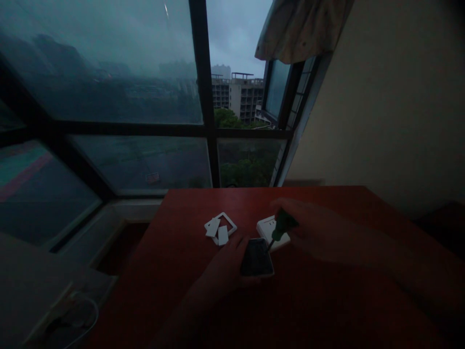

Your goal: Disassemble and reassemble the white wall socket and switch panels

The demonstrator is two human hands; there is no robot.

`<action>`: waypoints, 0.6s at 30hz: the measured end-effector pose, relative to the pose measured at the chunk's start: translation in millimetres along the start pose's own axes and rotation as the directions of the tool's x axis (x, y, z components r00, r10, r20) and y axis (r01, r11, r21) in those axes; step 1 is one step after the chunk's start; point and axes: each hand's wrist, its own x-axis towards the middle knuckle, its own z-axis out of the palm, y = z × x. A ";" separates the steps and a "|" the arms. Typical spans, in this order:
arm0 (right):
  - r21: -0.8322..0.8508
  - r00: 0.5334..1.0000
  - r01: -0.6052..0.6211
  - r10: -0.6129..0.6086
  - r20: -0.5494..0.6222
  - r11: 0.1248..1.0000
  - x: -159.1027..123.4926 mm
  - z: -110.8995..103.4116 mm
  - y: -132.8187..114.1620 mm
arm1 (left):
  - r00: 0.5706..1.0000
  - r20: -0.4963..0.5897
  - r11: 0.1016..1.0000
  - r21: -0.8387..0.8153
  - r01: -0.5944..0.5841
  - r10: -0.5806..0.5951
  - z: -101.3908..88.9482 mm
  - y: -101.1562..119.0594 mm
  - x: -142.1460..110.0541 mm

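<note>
The scene is dim. My left hand [221, 269] grips a dark square wall-switch module [256, 257] lying on the red table [181, 271]. My right hand [312, 228] is closed on a green-handled screwdriver [282, 224], whose tip points down at the module's right edge. A white socket plate [271, 230] lies just behind the screwdriver. To the left rest a white square frame [227, 222] and two small white rocker pieces [218, 231].
A large dark-framed window [203, 97] stands behind the table, with buildings and trees outside. A beige wall [392, 106] is at the right. A white cable [89, 315] lies on a ledge at the lower left.
</note>
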 end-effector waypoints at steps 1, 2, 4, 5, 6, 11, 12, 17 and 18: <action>-0.058 0.998 -0.059 0.058 -0.017 0.997 1.0 0.9 0.3 | 1.000 -0.004 1.000 0.001 -0.007 0.007 0.4 -0.5 -0.1; -0.131 0.992 -0.121 0.117 -0.035 0.984 2.5 1.6 0.0 | 1.000 -0.008 1.000 -0.002 -0.018 0.018 0.8 -0.9 -0.2; -0.250 0.981 -0.196 0.186 -0.062 0.948 5.8 1.8 -1.9 | 0.999 -0.020 0.999 -0.009 -0.035 0.035 1.3 -1.5 -0.5; -0.266 0.982 -0.190 0.181 -0.060 0.945 7.0 1.0 -3.2 | 0.999 -0.025 0.999 -0.011 -0.042 0.042 1.4 -1.7 -0.7; -0.243 0.988 -0.155 0.149 -0.045 0.958 7.5 -0.1 -4.6 | 0.999 -0.028 0.999 -0.011 -0.046 0.046 1.5 -1.7 -0.8; 0.111 1.000 0.021 -0.023 0.018 0.994 2.0 -4.9 -8.6 | 0.999 -0.015 0.999 0.014 -0.038 0.038 1.2 -0.7 -1.1; 0.115 1.000 0.006 -0.007 0.010 0.993 1.1 -4.4 -8.8 | 0.999 -0.014 0.999 0.018 -0.036 0.036 1.0 -0.3 -1.1; -0.155 0.991 -0.134 0.128 -0.048 0.979 3.6 1.7 -7.1 | 0.996 -0.044 0.996 0.040 -0.074 0.076 -0.3 0.2 -1.5; -0.178 0.990 -0.137 0.131 -0.047 0.975 4.1 2.1 -6.6 | 0.995 -0.050 0.995 0.048 -0.083 0.085 -0.4 -0.1 -1.6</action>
